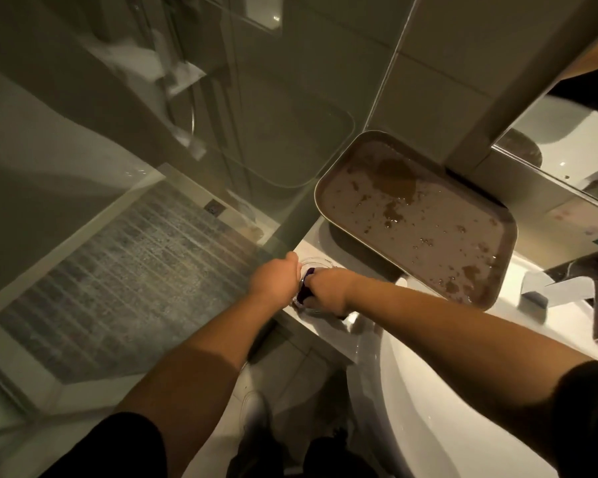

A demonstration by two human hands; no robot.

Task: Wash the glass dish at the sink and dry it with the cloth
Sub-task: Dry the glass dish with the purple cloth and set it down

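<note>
A: Where is the glass dish [312, 267] right now?

B: On the white bench [328, 327], at its left end just beside the sink [425, 391], between the two hands. Only a bit of its clear rim shows on the far side of the knuckles.

A: And what are the hands doing?

B: The left hand [274, 278] is curled at the dish's left edge; its grip looks wrapped on the rim to steady it, though the fingers are hidden, so take that as probable. The right hand [329, 288] has its grip closed round something dark purple, most likely the cloth [306, 286], pressed down into the dish.

A: So drying, then?

B: That's my reading. The dish sits out of the basin, no water can be seen running from the tap [563, 288] on the right, and the cloth is on the glass. I'd judge the washing done and the wiping in hand. What's left is finishing the inside, perhaps the underside, then setting it down.

A: Anything else about?

B: A brown tray [415, 215] with wet patches leans over the far side of the sink against the wall, just beyond the hands but not touching them.
</note>
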